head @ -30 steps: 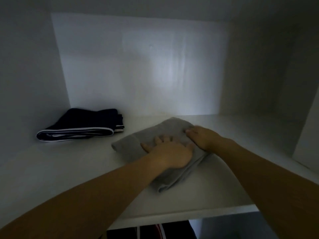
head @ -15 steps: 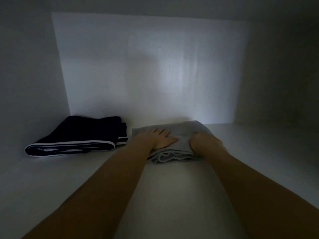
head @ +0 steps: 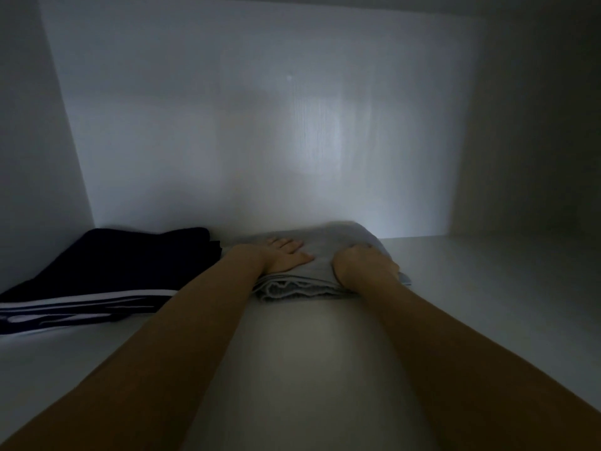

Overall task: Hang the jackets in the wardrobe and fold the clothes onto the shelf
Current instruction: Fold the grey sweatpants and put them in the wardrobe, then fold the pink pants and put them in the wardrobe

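Observation:
A folded grey garment (head: 328, 242) lies on the white wardrobe shelf (head: 312, 346), close to the back wall. My left hand (head: 286, 255) presses flat on its top, fingers straight and pointing right. My right hand (head: 366, 263) sits on the garment's right part with its knuckles raised and fingers curled down into the cloth; the fingertips are hidden. Left of the grey garment, touching or nearly touching it, lies a folded dark navy garment with white stripes (head: 107, 275).
The shelf is a dim white box: back wall (head: 260, 125), left side wall (head: 29, 157), right side wall (head: 536, 125). Bare shelf stretches to the right of the grey garment and in front of both garments.
Both hands have slid the grey garment from near the shelf's front edge to the back, beside the navy garment. My head has moved in closer, and the front edge has left the view.

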`<state>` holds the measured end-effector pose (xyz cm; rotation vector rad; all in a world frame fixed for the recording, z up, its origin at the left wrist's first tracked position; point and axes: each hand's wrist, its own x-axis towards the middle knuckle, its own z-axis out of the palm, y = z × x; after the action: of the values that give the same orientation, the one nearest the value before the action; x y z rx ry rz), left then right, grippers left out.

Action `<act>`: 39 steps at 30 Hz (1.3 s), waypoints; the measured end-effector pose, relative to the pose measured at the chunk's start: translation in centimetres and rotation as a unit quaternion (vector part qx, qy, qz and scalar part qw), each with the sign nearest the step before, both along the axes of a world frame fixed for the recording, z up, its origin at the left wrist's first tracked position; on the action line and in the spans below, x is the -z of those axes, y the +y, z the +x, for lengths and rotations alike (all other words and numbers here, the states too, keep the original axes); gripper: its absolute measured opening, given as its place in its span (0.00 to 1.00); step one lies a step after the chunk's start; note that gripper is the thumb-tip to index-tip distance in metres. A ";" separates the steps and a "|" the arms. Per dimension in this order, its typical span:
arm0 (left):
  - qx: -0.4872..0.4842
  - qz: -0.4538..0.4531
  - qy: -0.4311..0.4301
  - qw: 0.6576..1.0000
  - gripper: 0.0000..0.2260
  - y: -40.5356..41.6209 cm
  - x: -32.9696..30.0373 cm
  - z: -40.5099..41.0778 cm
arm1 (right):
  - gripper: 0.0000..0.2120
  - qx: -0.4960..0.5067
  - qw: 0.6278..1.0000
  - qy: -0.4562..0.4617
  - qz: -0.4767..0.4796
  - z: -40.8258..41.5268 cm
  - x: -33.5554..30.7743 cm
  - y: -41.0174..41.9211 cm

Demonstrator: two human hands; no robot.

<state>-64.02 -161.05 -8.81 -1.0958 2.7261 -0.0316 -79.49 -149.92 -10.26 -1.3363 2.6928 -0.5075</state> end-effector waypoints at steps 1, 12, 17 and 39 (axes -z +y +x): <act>-0.008 0.004 -0.006 1.000 0.27 0.3 -0.2 0.0 | 0.24 -0.024 1.000 0.008 -0.015 0.1 -0.2 0.9; -0.028 -0.125 0.270 0.954 0.26 15.8 -4.8 2.5 | 0.29 -0.099 0.986 0.114 -0.077 -0.3 -3.5 19.6; 0.030 -0.207 0.239 0.948 0.25 27.5 -4.8 2.9 | 0.30 -0.081 0.983 0.148 -0.066 0.0 -5.6 30.7; 0.287 -0.118 0.290 0.905 0.26 69.1 0.2 1.7 | 0.31 0.131 0.984 0.099 -0.070 10.0 -0.8 79.2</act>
<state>-62.36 -91.94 -9.05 -0.3161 3.5728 -0.1472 -69.48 -70.71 -9.50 -1.1191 3.0732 -0.6294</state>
